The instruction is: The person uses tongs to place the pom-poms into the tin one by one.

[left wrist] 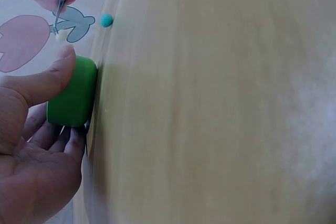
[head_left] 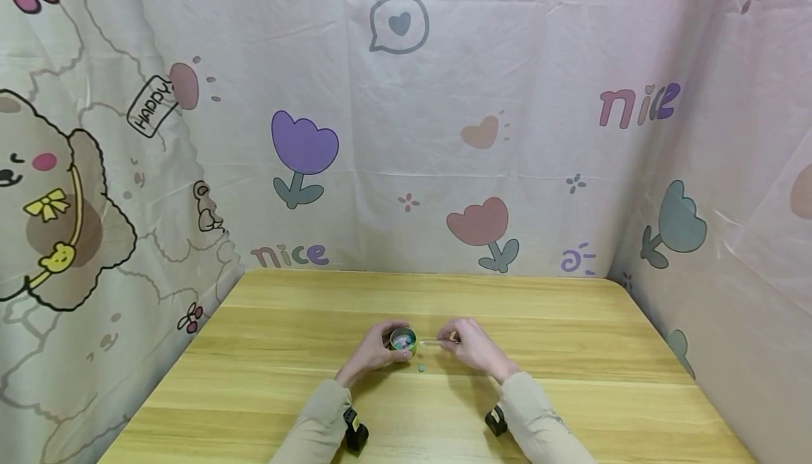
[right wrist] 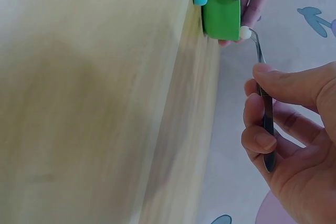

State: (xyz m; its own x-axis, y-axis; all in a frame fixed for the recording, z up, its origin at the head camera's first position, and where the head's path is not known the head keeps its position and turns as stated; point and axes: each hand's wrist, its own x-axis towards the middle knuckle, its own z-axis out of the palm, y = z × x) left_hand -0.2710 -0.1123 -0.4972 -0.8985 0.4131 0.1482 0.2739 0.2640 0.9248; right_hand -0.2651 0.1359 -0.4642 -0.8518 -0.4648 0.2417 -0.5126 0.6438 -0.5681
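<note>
A small green cup (head_left: 404, 341) stands on the wooden table with several coloured balls inside. My left hand (head_left: 379, 348) grips it around the side, thumb near the rim. Between the thumb and fingers of my right hand (head_left: 474, 346) are bent-tip metal tweezers (right wrist: 266, 108). At their tip is a small white ball (right wrist: 245, 32), which sits just beside the cup's rim in the right wrist view. A teal ball (head_left: 421, 368) lies on the table in front of the cup; the left wrist view shows this teal ball (left wrist: 106, 20) too.
The wooden table (head_left: 406, 422) reaches back to a hanging cloth (head_left: 406, 97) printed with flowers and words. The same kind of cloth hangs along the left and right sides. Black wrist cameras sit at both sleeves.
</note>
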